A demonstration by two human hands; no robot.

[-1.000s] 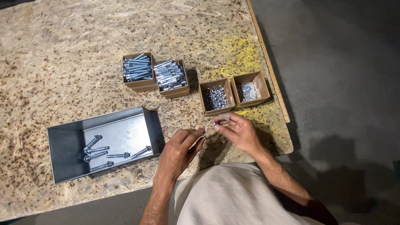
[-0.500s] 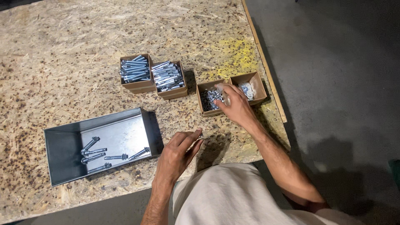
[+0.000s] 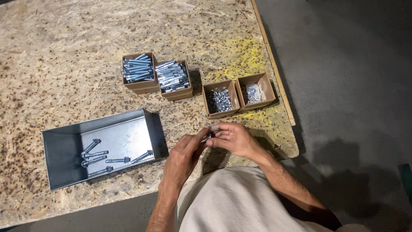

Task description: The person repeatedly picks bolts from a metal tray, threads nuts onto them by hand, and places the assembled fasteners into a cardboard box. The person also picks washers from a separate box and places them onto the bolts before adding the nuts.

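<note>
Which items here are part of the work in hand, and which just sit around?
In use: left hand, right hand, small metal part between them, box of nuts, box of washers, bolt boxes, metal tray.
Idle: none visible.

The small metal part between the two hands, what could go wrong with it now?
1. Both hands, left hand and right hand, meet at the table edge, so the small metal part might drop to the floor if it slips.
2. The box of nuts sits close ahead; a hand could knock it.
</note>
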